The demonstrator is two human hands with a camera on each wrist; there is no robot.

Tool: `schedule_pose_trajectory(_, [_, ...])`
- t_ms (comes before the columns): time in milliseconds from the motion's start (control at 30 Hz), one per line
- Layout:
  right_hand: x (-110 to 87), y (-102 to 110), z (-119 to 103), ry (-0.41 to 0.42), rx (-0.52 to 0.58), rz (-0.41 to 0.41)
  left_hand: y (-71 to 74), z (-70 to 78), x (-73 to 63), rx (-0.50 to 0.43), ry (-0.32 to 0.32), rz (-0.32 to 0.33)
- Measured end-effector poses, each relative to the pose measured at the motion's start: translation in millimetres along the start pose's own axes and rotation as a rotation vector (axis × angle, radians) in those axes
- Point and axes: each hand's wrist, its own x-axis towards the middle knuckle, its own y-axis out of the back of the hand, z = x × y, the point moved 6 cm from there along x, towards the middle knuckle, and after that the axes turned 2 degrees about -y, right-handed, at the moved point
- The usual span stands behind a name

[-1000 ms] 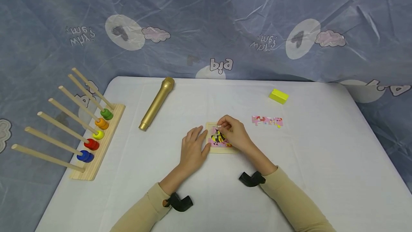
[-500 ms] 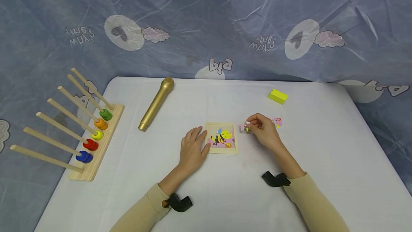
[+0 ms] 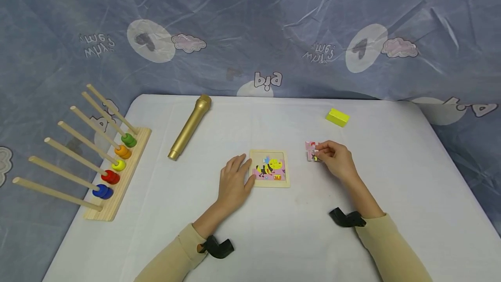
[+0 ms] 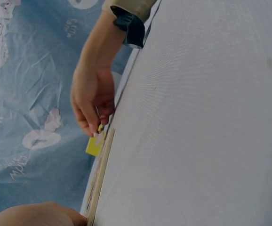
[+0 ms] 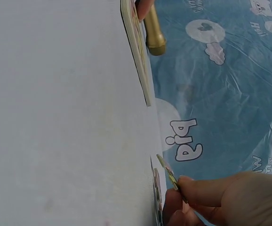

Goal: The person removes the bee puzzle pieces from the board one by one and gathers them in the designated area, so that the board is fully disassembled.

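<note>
A wooden puzzle tray [image 3: 270, 183] with a bee picture lies mid-table; its lower part bears picture pieces and a bare strip shows along the top. My left hand [image 3: 235, 182] rests against the tray's left edge, fingers extended. To the right of the tray, my right hand [image 3: 335, 161] pinches a puzzle piece [image 5: 168, 171] between thumb and fingers, tilted just off the table in the right wrist view. Loose pink puzzle pieces [image 3: 310, 145] lie beside and partly under that hand, which hides some of them.
A yellow block [image 3: 338, 117] lies at the back right. Toward the back left is a gold microphone [image 3: 190, 127]. A wooden peg rack [image 3: 129, 173] with coloured rings stands at the left edge, its pegs leaning outward. Behind the table hangs a grey-blue printed cloth [image 3: 250, 34].
My right hand has left the tray with a piece from its upper part and moved right, over to the loose pieces. The left hand has stayed put.
</note>
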Motion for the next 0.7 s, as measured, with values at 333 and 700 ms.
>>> schedule_pose_trajectory(333, [1.5,-4.0,5.1,0.049,-0.08,0.039,1.3,1.3,-0.3,0.0,-0.031,0.04])
schedule_pose_trajectory(700, [-0.6,-7.0,3.6,0.048,-0.127,0.05,-0.2,-0.1,0.0,0.01,-0.03,0.033])
